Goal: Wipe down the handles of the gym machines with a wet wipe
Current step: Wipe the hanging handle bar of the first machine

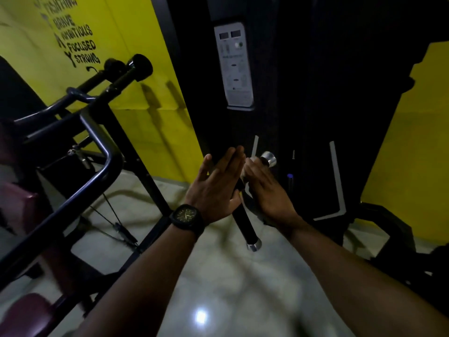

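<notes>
Head view, first question: where is the handle (245,222)?
— Centre of the picture, held in the air between both hands, in front of the black machine column (291,93) and above the polished floor (243,288).
— Which way does it run?
— It's a straight black bar with a silver cap at each end. Its long axis runs steeply: the near cap (254,244) is low and toward the person, the far cap (268,158) high, pointing away at the column and leaning slightly right.
— What's the left hand (215,188) doing?
— It lies flat against the bar's left side. The fingers (233,161) are straight and pressed together, pointing up along the bar, with the thumb spread out to the left. A dark watch (187,216) sits on that wrist.
— And the right hand (267,190)?
— It's wrapped round the upper part of the bar, just below the far cap, back of the hand facing the camera and fingers curled over the bar.
— Any wipe?
— I can't tell; whatever lies under the palms is hidden.
— Surroundings?
— A pale instruction panel (233,66) is fixed to the column above the hands. A yellow wall (136,32) with black lettering stands to the left, and a black tubular frame (102,152) with a maroon pad (26,312) fills the left side.
</notes>
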`<state>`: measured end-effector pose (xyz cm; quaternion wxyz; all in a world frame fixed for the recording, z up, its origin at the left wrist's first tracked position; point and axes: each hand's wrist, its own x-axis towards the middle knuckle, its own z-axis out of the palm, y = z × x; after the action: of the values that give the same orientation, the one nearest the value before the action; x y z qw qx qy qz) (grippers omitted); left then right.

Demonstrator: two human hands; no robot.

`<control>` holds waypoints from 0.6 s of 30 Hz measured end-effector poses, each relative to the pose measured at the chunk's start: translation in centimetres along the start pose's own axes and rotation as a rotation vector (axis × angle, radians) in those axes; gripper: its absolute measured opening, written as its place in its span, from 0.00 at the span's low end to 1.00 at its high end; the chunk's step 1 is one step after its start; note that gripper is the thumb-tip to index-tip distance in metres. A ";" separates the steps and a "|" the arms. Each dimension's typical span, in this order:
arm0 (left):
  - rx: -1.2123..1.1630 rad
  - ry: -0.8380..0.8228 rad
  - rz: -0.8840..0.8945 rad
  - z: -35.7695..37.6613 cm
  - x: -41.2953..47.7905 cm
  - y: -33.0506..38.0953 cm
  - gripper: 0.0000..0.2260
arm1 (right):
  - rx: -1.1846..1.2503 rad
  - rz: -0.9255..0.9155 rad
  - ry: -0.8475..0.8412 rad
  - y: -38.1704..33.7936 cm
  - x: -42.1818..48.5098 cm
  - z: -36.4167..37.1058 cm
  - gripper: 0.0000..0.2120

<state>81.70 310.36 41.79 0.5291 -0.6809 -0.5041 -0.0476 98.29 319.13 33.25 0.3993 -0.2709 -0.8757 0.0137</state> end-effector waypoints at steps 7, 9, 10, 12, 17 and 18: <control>-0.050 0.010 -0.038 0.5 0.6 0.6 0.36 | 0.074 0.077 0.049 0.1 1.1 0.4 0.30; -0.060 0.022 -0.039 0.6 0.3 0.6 0.35 | 0.065 0.023 0.008 0.1 -0.1 0.2 0.33; -0.068 0.027 -0.039 0.6 0.2 0.6 0.35 | 0.054 -0.031 -0.027 0.2 -0.5 -0.1 0.33; -0.086 0.042 -0.032 0.6 0.2 0.5 0.35 | 0.093 -0.034 -0.073 0.4 0.7 -0.9 0.25; -0.073 0.072 -0.037 0.9 0.3 0.7 0.35 | -0.020 0.147 -0.075 0.8 5.2 -2.8 0.28; -0.072 0.067 -0.034 1.0 0.3 0.7 0.35 | -0.064 0.115 -0.084 0.9 4.7 -2.9 0.25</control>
<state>81.88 311.33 41.06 0.5199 -0.6889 -0.4955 -0.0978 98.21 321.60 38.24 0.3518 -0.3327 -0.8747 0.0199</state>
